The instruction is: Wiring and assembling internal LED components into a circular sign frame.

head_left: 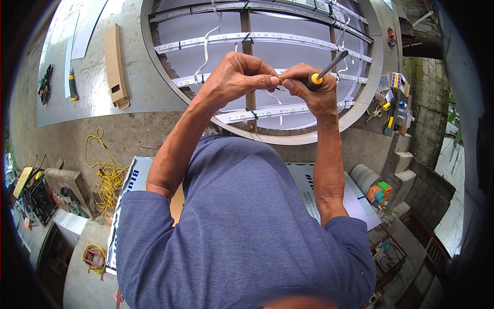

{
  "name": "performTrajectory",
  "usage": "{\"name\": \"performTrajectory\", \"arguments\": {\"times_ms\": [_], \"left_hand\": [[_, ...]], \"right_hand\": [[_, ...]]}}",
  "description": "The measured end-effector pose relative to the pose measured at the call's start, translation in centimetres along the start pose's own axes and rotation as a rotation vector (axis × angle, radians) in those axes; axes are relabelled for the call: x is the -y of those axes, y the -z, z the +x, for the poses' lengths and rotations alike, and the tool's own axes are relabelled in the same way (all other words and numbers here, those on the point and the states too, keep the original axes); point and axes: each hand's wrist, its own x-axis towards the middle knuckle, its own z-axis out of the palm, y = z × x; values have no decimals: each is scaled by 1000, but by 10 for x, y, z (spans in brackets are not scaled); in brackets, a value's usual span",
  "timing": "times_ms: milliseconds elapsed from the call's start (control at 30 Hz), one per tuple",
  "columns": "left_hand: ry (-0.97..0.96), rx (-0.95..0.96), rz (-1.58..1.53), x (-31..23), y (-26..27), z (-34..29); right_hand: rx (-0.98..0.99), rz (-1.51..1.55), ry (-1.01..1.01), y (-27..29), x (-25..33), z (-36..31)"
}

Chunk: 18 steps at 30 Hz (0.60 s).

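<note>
In front of my chest, both hands meet above a round metal frame [378,56] crossed by white LED light bars [221,42]. My left hand [234,77] pinches with thumb and forefinger at a tiny reddish-orange bit [280,81], too small to name. From the other side, the thumb and forefinger of my right hand [314,100] touch the same spot. That hand also grips a screwdriver [333,64] with a black and yellow handle, its shaft slanting up to the right. White wires [207,49] hang loosely among the bars.
On the metal sheet [149,98] at left lie a long cardboard box [116,67], a utility knife [72,86] and a dark cable bundle [45,85]. Tangled yellow cord [108,177] lies below it. Scissors [378,110] and other tools sit right of the frame.
</note>
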Motion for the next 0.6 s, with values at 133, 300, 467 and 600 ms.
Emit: {"name": "performTrajectory", "arguments": {"times_ms": [133,300,467,600], "left_hand": [[17,8,14,-3,-1,0],[-65,-11,-46,7,-3,3],[-16,-42,-14,5,0,-1],[8,-138,-28,2,2,-6]], "right_hand": [[-10,-80,23,0,4,0],[-52,-220,116,-4,10,5],[-211,-419,117,-15,17,7],[-192,-388,75,-16,18,12]]}}
